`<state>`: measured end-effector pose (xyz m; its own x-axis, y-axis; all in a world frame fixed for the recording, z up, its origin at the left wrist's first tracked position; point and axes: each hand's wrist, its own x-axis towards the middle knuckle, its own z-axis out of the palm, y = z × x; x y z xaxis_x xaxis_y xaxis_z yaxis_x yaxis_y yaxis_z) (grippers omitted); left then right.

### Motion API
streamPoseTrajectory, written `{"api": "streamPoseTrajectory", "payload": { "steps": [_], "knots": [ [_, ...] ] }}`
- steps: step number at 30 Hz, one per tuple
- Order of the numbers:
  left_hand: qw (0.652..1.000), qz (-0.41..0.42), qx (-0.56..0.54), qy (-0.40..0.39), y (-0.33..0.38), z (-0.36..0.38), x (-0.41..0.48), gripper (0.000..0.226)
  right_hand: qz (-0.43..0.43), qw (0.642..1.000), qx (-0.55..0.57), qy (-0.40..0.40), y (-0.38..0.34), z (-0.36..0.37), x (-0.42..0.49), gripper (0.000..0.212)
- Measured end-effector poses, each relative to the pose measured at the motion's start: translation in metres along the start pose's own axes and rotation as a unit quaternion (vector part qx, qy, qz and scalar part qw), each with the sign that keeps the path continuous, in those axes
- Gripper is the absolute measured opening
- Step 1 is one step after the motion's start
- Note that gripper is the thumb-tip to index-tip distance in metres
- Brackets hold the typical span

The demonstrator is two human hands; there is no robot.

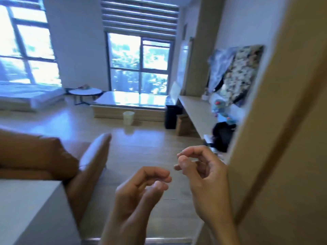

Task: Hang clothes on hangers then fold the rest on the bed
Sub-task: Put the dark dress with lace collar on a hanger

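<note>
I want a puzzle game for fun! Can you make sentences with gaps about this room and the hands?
1. The left hand and the right hand are holding ____.
2. The pale bin stands on the ____.
3. The table near the bed has a ____ top.
4. The tall bin is coloured ____.

Missing words: nothing; floor; round; black.

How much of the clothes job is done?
Done: a floral patterned garment and a blue-white garment seem hung at the right, though blurry. In hand: nothing; left hand and right hand are empty, fingers loosely curled. Left: no folded clothes show on the white bed.
</note>
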<state>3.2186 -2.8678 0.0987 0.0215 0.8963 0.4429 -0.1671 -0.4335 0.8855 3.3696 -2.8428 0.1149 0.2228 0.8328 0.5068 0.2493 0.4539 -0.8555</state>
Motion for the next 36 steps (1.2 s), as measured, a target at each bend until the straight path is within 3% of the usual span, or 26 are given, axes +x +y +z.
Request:
{"api": "streamPoseTrajectory", "payload": {
  "steps": [5,13,22,26,36],
  "knots": [
    [0.997,-0.045,0.022,0.061,-0.022,-0.104,0.019,0.034,0.051,0.996,-0.025,-0.069,0.035,0.126,0.020,0.005],
    [0.982,-0.111,0.074,0.133,-0.069,-0.233,0.074,0.029,0.121,0.988,-0.030,-0.096,0.102,0.272,0.058,0.005],
    [0.970,-0.179,0.103,0.127,-0.167,-0.297,0.170,0.026,0.191,0.976,-0.013,-0.108,0.208,0.362,0.134,0.009],
    [0.967,-0.185,0.097,0.145,-0.219,-0.319,0.264,0.035,0.201,0.973,-0.008,-0.112,0.263,0.400,0.217,0.006],
    [0.961,-0.160,0.111,0.197,-0.305,-0.348,0.475,0.028,0.187,0.969,-0.002,-0.159,0.355,0.487,0.413,0.008]
  ]
}}
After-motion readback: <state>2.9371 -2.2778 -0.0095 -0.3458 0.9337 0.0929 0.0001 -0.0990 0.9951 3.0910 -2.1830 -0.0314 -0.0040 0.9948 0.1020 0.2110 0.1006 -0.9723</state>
